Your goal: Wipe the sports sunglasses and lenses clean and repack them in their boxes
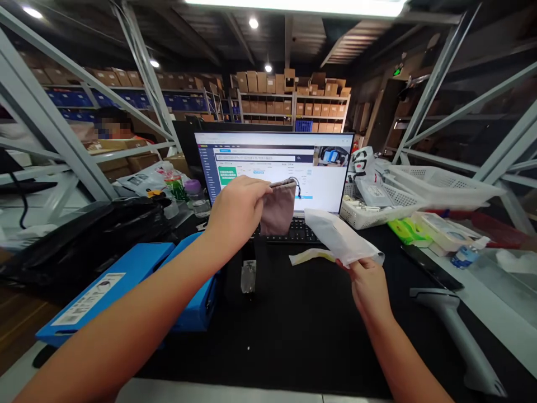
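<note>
- Far beyond my desk, tall metal warehouse shelves (pixel 293 98) hold rows of brown cardboard boxes, and a co-worker (pixel 113 126) sits at far left.
- A flat black desk surface (pixel 293 330) spreads out in front of me.
- A wide computer monitor (pixel 272 170) glows at the far edge of the desk, showing a web page.
- A glossy black plastic bag (pixel 84 240) lies at left, with two bright blue cardboard boxes (pixel 104 296) nearer me.
- A white plastic mesh basket (pixel 436 187) sits at far right.
- A long grey handheld barcode scanner (pixel 448 330) lies at near right.
- A black keyboard (pixel 289 232) sits below the monitor.
- My left hand (pixel 237 210) is up in the air, fingers pressed together, pinching the top edge of a grey fabric drawstring pouch (pixel 279 207), which hangs in front of the monitor.
- My right hand (pixel 368 288) pinches one end of a white translucent plastic sleeve (pixel 338 238), holding it above the desk to the right of the pouch.
- A pale yellow strip (pixel 312 257) lies on the desk just beneath the sleeve.
</note>
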Demonstrator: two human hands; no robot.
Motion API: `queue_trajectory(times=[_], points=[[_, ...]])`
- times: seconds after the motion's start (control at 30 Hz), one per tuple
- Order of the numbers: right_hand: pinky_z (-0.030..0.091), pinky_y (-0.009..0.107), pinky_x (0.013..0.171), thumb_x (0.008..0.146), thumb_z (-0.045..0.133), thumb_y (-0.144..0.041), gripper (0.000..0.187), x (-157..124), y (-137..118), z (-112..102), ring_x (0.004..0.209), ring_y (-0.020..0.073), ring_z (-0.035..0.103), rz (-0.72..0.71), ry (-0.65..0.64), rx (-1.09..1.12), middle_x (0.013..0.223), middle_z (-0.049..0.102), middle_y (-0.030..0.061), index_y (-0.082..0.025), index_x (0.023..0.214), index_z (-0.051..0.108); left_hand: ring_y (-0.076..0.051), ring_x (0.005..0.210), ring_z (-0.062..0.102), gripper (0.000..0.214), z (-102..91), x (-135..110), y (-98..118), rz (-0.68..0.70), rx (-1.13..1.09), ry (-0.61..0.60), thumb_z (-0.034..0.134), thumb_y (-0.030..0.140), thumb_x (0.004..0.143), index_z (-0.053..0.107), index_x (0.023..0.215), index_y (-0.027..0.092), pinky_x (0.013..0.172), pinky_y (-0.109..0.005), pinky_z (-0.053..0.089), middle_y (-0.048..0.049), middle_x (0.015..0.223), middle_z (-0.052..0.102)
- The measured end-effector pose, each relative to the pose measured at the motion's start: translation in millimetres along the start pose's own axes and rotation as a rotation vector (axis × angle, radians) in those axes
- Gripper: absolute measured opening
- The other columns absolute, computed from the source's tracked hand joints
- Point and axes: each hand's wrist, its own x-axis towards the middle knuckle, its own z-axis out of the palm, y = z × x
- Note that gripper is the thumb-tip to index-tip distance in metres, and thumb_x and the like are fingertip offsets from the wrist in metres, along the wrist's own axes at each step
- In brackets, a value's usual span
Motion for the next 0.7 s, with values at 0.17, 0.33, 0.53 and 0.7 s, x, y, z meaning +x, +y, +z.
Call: queue_trajectory(times=[0.17, 0.33, 0.53, 0.7], points=[[0.059, 0.044, 0.081, 0.061, 0.084, -0.027, 0.02, -4.7, -5.8, -1.3, 0.081, 0.0286, 0.071, 0.006, 0.006, 0.032, 0.071, 0.075, 0.0061, -0.016, 0.076, 0.079, -0.022, 0.105, 0.067, 0.036, 11.4, -52.5, -4.5, 0.109, -0.092, -0.089, 0.046, 0.005, 0.088, 0.075, 0.104, 0.018, 0.094, -0.04, 0.057, -0.0059, 0.114, 0.075], [0.059, 0.042, 0.079, 0.067, 0.08, -0.025, 0.012, -17.2, -12.2, -2.2, 0.077, 0.0262, 0.071, 0.032, -0.099, -0.021, 0.071, 0.075, 0.005, -0.018, 0.076, 0.079, -0.022, 0.111, 0.067, 0.057, 44.5, -106.9, -5.4, -0.179, -0.22, -0.329, 0.045, -0.006, 0.07, 0.076, 0.107, 0.023, 0.098, -0.041, 0.058, -0.0033, 0.115, 0.075], [0.058, 0.036, 0.066, 0.061, 0.084, -0.027, 0.011, -37.4, -22.5, 8.0, 0.065, 0.0231, 0.067, 0.129, -0.476, -0.11, 0.068, 0.074, 0.0052, -0.019, 0.067, 0.078, -0.025, 0.119, 0.064, 0.059, 57.5, -117.4, -4.7, -0.268, -0.302, -0.224, 0.05, -0.004, 0.07, 0.071, 0.118, 0.022, 0.104, -0.046, 0.054, -0.0055, 0.124, 0.072], [0.058, 0.045, 0.085, 0.07, 0.074, -0.029, 0.013, -58.0, -8.6, 27.5, 0.084, 0.0303, 0.073, -0.05, -0.432, -0.224, 0.084, 0.079, 0.0071, -0.022, 0.077, 0.081, -0.024, 0.128, 0.058, 0.066, 58.2, -118.5, 1.6, -0.306, -0.427, -0.074, 0.049, -0.004, 0.067, 0.066, 0.125, 0.02, 0.11, -0.046, 0.05, -0.0072, 0.133, 0.066]])
